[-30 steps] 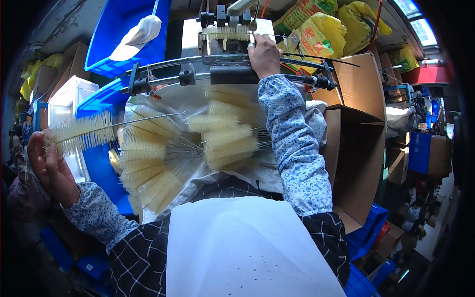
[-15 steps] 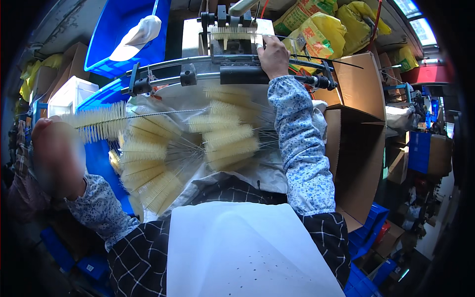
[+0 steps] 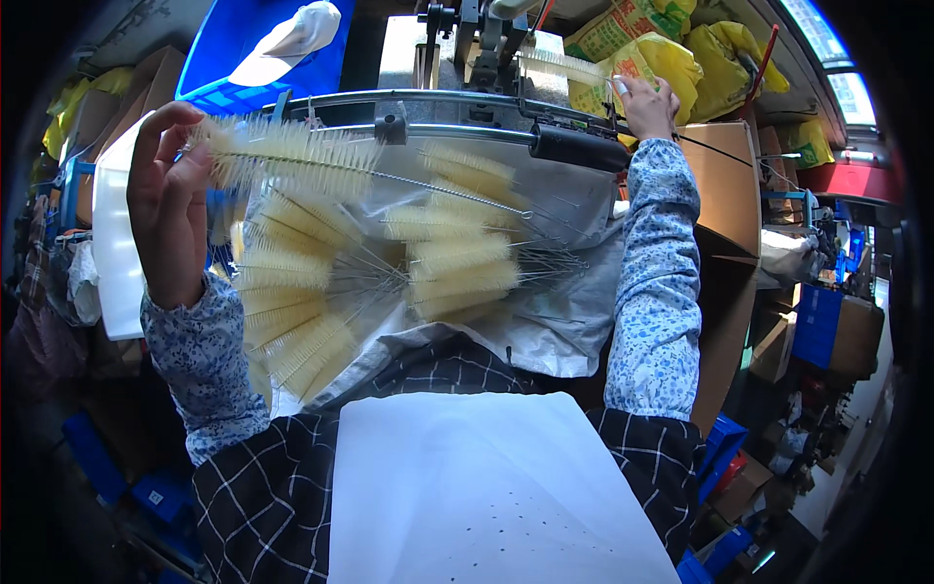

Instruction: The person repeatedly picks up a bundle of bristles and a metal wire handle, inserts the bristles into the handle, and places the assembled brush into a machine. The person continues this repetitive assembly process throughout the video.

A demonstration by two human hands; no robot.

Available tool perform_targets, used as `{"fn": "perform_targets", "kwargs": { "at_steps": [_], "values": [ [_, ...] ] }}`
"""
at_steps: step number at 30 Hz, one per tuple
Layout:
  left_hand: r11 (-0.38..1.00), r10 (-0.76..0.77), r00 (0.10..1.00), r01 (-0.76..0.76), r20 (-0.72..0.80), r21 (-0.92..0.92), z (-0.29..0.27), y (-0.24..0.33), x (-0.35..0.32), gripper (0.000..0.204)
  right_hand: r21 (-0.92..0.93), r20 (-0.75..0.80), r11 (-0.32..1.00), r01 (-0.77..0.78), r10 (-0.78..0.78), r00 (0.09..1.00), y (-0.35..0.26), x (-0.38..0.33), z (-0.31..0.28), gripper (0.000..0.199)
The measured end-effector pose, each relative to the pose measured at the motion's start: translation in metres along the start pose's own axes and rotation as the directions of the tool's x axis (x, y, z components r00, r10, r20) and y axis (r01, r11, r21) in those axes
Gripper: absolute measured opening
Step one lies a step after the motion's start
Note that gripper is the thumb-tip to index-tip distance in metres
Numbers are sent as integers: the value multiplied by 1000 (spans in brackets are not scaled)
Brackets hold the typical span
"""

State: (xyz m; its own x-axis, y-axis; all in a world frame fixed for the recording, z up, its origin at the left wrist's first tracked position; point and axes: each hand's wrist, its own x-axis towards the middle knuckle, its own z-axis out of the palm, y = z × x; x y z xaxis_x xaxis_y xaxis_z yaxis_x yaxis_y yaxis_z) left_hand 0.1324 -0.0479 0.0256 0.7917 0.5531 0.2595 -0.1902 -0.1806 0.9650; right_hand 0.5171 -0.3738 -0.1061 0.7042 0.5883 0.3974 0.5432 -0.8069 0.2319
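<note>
My left hand (image 3: 175, 209) is raised on the left, its thumb and fingers pinching the bristled end of a pale tube brush (image 3: 292, 161). The brush's twisted wire stem points right and ends in a small loop. At the upper right, my right hand (image 3: 648, 107) has its fingers curled by the right end of a second bristle brush (image 3: 564, 66), which lies across the bench machine (image 3: 486, 58). What those fingers grip is too small to make out. Below, piles of finished-looking brushes (image 3: 462, 263) rest on a whitish sheet (image 3: 569, 336), wire stems spread out.
Twin metal rails (image 3: 448, 131) with a black cylinder (image 3: 581, 148) cross before the machine. A blue bin (image 3: 219, 63) holding a white cap (image 3: 287, 44) stands at upper left. Yellow sacks (image 3: 652, 63) and an open cardboard box (image 3: 720, 185) are on the right.
My right hand has moved right, away from the machine's middle, and the black cylinder has shifted right too. My left hand has swung inward and up with its brush, whose stem now slants down.
</note>
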Motion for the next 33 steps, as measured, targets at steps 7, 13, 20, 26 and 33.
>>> {"fn": "perform_targets", "kwargs": {
  "at_steps": [7, 13, 20, 26, 33],
  "values": [
    [993, -81, 989, 91, 121, -82, 27, -13, 7, 25, 666, 263, 741, -92, -118, 957, 43, -34, -74, 23],
    [971, -95, 927, 167, 362, -171, 99, -38, 0, 22, 952, 277, 265, -153, -535, 798, -79, -64, -162, 46],
    [952, -220, 870, 91, 442, 294, 67, -50, -13, 43, 802, -53, 559, 211, -286, 957, -129, -54, -120, 25],
    [354, -490, 784, -220, 381, 909, -30, -102, -18, 59, 316, -15, 949, 1, 4, 1000, -82, -19, -30, 31],
    [655, -474, 780, 1, 409, 755, -37, -104, -15, 38, 336, -13, 942, 15, -11, 1000, -90, -9, -23, 30]
  ]
}}
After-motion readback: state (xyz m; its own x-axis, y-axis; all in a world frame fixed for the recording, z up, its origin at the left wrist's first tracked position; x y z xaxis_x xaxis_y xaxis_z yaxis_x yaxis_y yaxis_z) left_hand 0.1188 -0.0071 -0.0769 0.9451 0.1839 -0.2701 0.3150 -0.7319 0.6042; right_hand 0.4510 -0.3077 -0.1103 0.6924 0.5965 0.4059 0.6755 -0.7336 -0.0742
